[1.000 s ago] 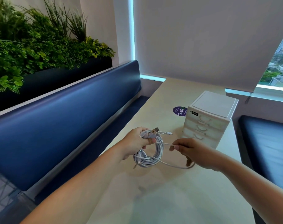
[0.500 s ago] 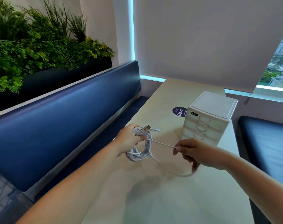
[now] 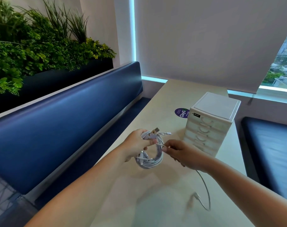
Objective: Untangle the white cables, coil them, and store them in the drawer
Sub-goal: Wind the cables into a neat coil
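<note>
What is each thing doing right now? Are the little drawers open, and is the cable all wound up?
cable coil, mostly wound, plugs sticking out on top.
loose cable tail, not coiled yet.
left hand, grips the cable coil.
right hand, pinches the loose cable tail beside the coil.
drawer chest, all drawers closed.
roller blind, lowered almost fully.

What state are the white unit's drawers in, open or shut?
Shut: all drawer fronts on the drawer unit sit flush, none pulled out.
</note>
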Available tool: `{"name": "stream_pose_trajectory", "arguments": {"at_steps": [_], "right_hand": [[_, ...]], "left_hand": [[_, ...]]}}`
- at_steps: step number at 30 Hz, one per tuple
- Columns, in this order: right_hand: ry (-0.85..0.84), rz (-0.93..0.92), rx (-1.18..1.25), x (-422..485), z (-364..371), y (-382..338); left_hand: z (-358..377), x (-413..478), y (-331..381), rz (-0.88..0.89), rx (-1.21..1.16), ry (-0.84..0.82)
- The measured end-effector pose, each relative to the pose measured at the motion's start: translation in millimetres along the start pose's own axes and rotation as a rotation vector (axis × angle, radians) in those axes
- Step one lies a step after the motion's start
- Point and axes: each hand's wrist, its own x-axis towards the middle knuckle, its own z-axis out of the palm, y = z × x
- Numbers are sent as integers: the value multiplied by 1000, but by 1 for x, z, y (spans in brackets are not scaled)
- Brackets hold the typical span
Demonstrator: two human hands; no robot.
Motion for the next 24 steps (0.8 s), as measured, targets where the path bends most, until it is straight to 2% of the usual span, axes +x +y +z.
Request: {"name": "stream_pose_trajectory", "arguments": {"at_steps": [4, 7, 9, 12, 16, 18, 21, 24], "right_hand": [[119, -68, -80, 9, 2, -3], [94, -29, 14, 5, -7, 0], [62, -34, 61, 0, -9, 2], [96, -124, -82, -4, -6, 6], [200, -412, -408, -6, 1, 8], [259, -500, -519, -6, 3, 7], [342, -576, -676, -6, -2, 6], [321, -621, -713, -6, -7, 3]], "left_hand": [[7, -7, 5, -60, -47, -137], [-1, -13, 4, -114, -197, -327], [-3, -15, 5, -114, -221, -373], [2, -13, 5, -89, -182, -298], [13, -8, 3, -78, -98, -151], [17, -7, 4, -72, -61, -93], [15, -5, 5, -83, -8, -121], [9, -7, 7, -107, 50, -193]]}}
